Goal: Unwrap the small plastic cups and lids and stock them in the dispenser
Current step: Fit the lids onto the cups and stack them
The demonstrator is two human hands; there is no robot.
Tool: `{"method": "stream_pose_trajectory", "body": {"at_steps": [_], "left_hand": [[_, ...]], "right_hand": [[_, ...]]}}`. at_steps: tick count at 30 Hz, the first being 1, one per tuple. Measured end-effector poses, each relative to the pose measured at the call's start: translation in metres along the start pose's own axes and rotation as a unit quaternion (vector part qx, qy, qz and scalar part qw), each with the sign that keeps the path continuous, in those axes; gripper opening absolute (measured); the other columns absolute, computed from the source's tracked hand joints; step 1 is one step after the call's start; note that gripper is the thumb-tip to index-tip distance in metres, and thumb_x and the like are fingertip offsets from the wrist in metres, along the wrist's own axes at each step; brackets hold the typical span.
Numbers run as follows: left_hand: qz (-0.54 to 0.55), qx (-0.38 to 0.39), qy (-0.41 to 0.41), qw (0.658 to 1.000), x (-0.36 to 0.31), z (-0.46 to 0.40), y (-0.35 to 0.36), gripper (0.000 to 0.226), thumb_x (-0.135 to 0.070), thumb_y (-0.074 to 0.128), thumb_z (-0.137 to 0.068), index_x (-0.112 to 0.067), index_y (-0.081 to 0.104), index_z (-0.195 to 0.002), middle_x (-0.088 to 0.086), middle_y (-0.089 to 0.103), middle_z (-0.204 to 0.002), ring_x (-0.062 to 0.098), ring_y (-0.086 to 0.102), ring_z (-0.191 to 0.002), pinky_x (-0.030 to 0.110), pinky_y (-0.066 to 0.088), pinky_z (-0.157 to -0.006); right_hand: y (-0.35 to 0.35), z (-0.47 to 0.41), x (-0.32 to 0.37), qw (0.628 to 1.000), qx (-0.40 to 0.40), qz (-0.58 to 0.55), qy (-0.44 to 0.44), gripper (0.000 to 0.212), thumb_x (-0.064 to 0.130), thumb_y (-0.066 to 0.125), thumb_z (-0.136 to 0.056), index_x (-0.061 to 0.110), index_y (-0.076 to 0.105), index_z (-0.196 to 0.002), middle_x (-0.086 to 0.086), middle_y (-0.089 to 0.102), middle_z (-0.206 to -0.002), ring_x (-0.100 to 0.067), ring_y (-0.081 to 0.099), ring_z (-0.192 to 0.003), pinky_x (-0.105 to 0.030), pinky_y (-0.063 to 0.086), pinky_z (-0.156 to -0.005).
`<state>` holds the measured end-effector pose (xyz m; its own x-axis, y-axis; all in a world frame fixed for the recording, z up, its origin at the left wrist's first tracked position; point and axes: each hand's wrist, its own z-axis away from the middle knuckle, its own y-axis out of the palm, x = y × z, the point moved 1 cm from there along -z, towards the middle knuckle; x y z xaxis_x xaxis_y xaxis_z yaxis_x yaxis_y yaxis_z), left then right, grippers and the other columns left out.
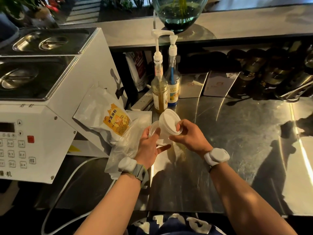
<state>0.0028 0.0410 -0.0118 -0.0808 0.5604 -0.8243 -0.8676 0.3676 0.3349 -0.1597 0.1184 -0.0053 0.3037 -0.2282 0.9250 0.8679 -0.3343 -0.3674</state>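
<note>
Head view: both hands meet over the steel counter [237, 133], just right of a white machine [59, 116]. The right hand [189, 138] grips a short stack of white lids [169, 122], thumb and fingers curled round its near end. The stack's long axis runs from that hand toward 10 o'clock, its free end pointing at the syrup bottles [160, 92]. The left hand [152, 146] sits at 8 o'clock from the stack, fingers curled round something pale and round, probably a cup [153, 128] or a second lid stack; glare and clear film blur it too much to be sure. Loose clear wrap [128, 145] trails from the left hand toward 9 o'clock, against a printed powder bag [108, 119].

The two stacks lie just beside each other, perhaps touching. No dispenser shows plainly here, so the stocking step looks not yet begun.

By my reading, the coming move is stripping film off the lids. The left hand is nearer the wrap, and the pull would run along the stack's axis, away from the right hand's grip.
</note>
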Motion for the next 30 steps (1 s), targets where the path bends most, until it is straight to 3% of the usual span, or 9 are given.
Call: {"method": "stream_pose_trajectory", "body": {"at_steps": [5,9,12,14,20,25,30], "left_hand": [[-0.002,-0.015,-0.005,1.000,0.000,-0.007,-0.003,0.037,-0.026,0.054,-0.103,-0.029,0.051,-0.140,0.014,0.056,-0.137,0.040,0.058,-0.122,0.059,0.060,-0.085],[0.018,-0.020,-0.011,1.000,0.002,-0.009,-0.006,0.038,-0.038,0.052,-0.102,-0.028,0.053,-0.139,0.015,0.057,-0.135,0.041,0.059,-0.121,0.056,0.061,-0.082],[0.011,-0.007,-0.010,1.000,0.004,-0.009,-0.009,0.074,-0.066,0.071,-0.077,-0.031,0.054,-0.140,0.016,0.059,-0.136,0.039,0.061,-0.122,0.055,0.060,-0.085],[-0.008,0.009,-0.003,1.000,0.005,-0.010,-0.009,0.090,-0.076,0.074,-0.063,-0.033,0.054,-0.140,0.015,0.062,-0.135,0.037,0.063,-0.122,0.056,0.058,-0.089],[-0.060,0.013,0.039,0.997,0.007,-0.010,-0.006,0.058,-0.061,0.056,-0.091,-0.031,0.051,-0.140,0.014,0.060,-0.135,0.034,0.063,-0.121,0.058,0.059,-0.090],[-0.096,-0.002,0.056,0.994,0.003,-0.009,0.000,0.071,-0.072,0.070,-0.069,-0.041,0.053,-0.131,0.008,0.061,-0.133,0.033,0.062,-0.119,0.057,0.060,-0.089],[-0.075,0.006,0.046,0.996,0.005,-0.011,-0.002,0.072,-0.065,0.072,-0.068,-0.038,0.053,-0.132,0.009,0.060,-0.134,0.035,0.061,-0.120,0.060,0.057,-0.092]], "right_hand": [[-0.004,-0.001,0.006,0.999,0.012,0.050,-0.004,0.035,0.025,0.085,-0.076,0.023,0.059,-0.099,0.003,0.061,-0.111,-0.017,0.060,-0.105,-0.026,0.053,-0.089],[-0.007,0.001,0.009,0.996,0.030,0.081,-0.008,0.029,0.033,0.078,-0.081,0.025,0.058,-0.101,0.001,0.059,-0.113,-0.019,0.060,-0.103,-0.029,0.054,-0.089],[-0.006,0.003,0.012,0.988,0.054,0.139,-0.027,0.025,0.037,0.072,-0.086,0.024,0.058,-0.103,0.002,0.056,-0.110,-0.017,0.058,-0.098,-0.023,0.048,-0.084],[-0.003,0.004,0.014,0.981,0.068,0.179,-0.037,0.023,0.038,0.065,-0.091,0.023,0.057,-0.106,0.002,0.055,-0.111,-0.017,0.057,-0.098,-0.026,0.049,-0.087],[0.004,-0.001,0.023,0.949,0.045,0.306,-0.053,0.022,0.031,0.050,-0.100,0.022,0.056,-0.119,-0.001,0.058,-0.109,-0.021,0.059,-0.090,-0.033,0.055,-0.082],[0.004,-0.002,0.029,0.941,0.053,0.330,-0.045,0.021,0.025,0.053,-0.098,0.021,0.053,-0.119,-0.002,0.059,-0.105,-0.023,0.060,-0.086,-0.035,0.057,-0.078],[0.004,-0.001,0.033,0.937,0.049,0.343,-0.042,0.021,0.025,0.054,-0.097,0.019,0.052,-0.116,-0.004,0.062,-0.103,-0.023,0.060,-0.081,-0.030,0.054,-0.071]]}}
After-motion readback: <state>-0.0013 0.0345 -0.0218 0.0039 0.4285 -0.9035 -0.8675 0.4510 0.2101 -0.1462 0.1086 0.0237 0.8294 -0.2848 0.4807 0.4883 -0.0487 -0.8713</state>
